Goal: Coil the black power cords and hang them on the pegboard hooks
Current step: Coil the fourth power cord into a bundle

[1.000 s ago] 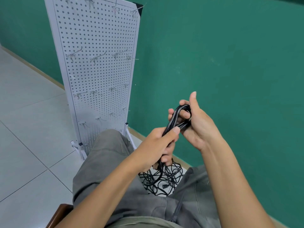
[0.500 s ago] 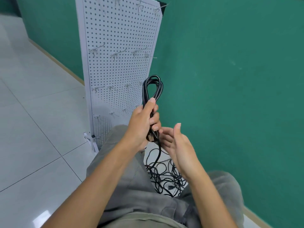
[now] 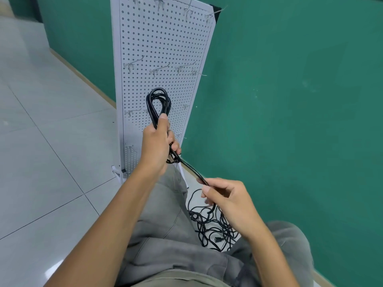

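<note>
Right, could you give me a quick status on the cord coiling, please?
Left hand grips coiled cord. Right hand pinches its loose tail. Pegboard hooks bare. Tangled cords on floor.

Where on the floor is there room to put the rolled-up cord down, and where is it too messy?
The grey tile floor left of the pegboard and the person's knee looks bare. It is crowded between the knees, by the green wall, where the tangled cords lie. The left hand grips the coiled cord; the right hand pinches its loose tail.

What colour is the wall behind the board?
Green wall, seen in the head view.
</note>
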### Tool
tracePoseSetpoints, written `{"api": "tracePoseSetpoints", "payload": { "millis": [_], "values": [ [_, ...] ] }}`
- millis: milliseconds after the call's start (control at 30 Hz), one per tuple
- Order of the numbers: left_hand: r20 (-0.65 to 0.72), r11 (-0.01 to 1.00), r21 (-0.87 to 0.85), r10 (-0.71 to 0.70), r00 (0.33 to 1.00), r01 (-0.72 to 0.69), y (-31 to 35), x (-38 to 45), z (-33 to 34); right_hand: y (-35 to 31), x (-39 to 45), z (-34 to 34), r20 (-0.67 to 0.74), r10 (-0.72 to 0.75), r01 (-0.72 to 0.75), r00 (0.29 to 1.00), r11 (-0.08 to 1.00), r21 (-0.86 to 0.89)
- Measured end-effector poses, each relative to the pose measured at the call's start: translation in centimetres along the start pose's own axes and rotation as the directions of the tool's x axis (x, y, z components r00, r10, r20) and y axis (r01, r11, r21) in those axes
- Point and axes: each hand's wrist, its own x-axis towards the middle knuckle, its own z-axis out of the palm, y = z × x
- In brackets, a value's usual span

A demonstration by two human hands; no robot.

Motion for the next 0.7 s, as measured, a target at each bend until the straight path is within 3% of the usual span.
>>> {"api": "tracePoseSetpoints", "payload": {
  "millis": [100, 233, 433, 567, 700],
  "values": [
    [0.052, 0.990, 0.137, 0.001, 0.999, -0.008, -0.7, 0.0, 0.2, -1.9, -0.1, -0.5, 0.040, -0.133, 0.139, 0.990, 0.971, -0.197],
    [0.248, 0.962, 0.269, -0.032, 0.968, -0.037, -1.3, -1.2, 1.4, -4.2, 0.1, -1.3, -0.021, -0.272, 0.250, 0.962, 0.912, -0.326],
    [0.437, 0.959, 0.284, -0.115, 0.892, -0.015, -1.5, -4.4, 3.7, -5.3, 0.6, -2.4, -0.239, -0.303, 0.244, 0.923, 0.938, -0.245],
    [0.538, 0.963, 0.240, -0.234, 0.810, 0.119, -2.3, -6.0, 4.9, -5.5, 0.8, -2.7, -0.364, -0.347, 0.209, 0.864, 0.906, -0.369],
    [0.576, 0.961, 0.160, -0.275, 0.770, 0.223, -2.3, -7.0, 5.3, -5.4, 0.9, -3.3, -0.464, -0.342, 0.135, 0.817, 0.896, -0.423]
  ]
}}
